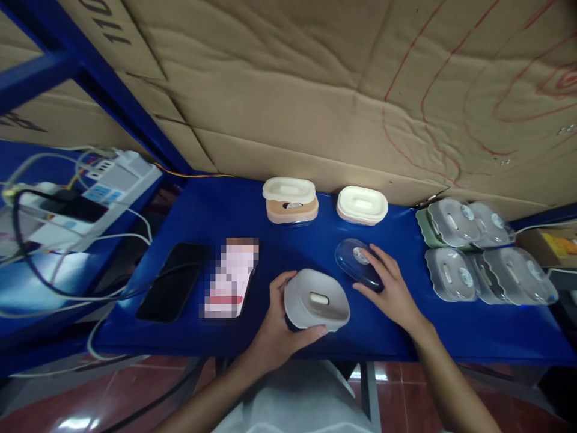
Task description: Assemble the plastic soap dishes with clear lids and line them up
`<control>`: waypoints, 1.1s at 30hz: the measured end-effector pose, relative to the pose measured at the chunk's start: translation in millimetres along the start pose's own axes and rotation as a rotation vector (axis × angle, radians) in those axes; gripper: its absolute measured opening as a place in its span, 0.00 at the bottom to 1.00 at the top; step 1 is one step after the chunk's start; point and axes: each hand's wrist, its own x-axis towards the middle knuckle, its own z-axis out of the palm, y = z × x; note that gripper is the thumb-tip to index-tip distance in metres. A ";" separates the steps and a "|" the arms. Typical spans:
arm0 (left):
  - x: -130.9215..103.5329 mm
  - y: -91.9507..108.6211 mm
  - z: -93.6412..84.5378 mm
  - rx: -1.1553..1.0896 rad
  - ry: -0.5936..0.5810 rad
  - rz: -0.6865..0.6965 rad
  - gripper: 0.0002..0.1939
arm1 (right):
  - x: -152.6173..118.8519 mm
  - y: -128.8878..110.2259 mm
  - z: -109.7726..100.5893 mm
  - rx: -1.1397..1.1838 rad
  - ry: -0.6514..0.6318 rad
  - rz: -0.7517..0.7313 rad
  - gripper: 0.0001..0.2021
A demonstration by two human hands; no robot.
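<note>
Pale clothing (306, 400) and two forearms, left (216, 391) and right (455, 373), sit nearest the camera, just outside the front edge of the blue counter (220, 204). The left hand (283, 337) holds a gray box (302, 300) close to that edge: its fingers wrap the side and the thumb lies along the near wall, a grip that probably keeps the box steady. I cannot tell whether its base touches the counter. The right hand (390, 288), fingers spread, touches the right side of a clear oval cover (349, 261) lying farther back; whether they grip it or only rest there cannot be told.

Two cream-topped boxes, left (288, 191) and right (363, 204), stand along the cardboard wall (293, 90), seemingly to leave the front for handling. Clear-lidded boxes (451, 273) are grouped at the right, well apart from the cover, with blue surface between. On the left, a lit phone (232, 270) and a dark phone (174, 282) limit sideways room, and a black cable (40, 282) loops over the dark one.
</note>
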 end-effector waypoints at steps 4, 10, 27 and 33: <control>-0.4 -2.5 -0.4 0.059 0.048 0.034 0.51 | 12.6 20.1 -4.6 -0.164 -0.035 -0.035 0.39; 1.7 -1.5 4.5 -0.023 0.028 -0.011 0.55 | 8.2 -41.1 3.1 0.073 -0.105 -0.262 0.31; -15.7 1.9 -16.4 0.022 -0.093 -0.002 0.54 | -26.8 -86.9 -0.8 0.234 -0.009 -0.320 0.19; -11.6 2.2 -30.9 0.316 -0.172 0.134 0.49 | -49.1 -15.6 -26.4 -0.197 0.283 -0.084 0.18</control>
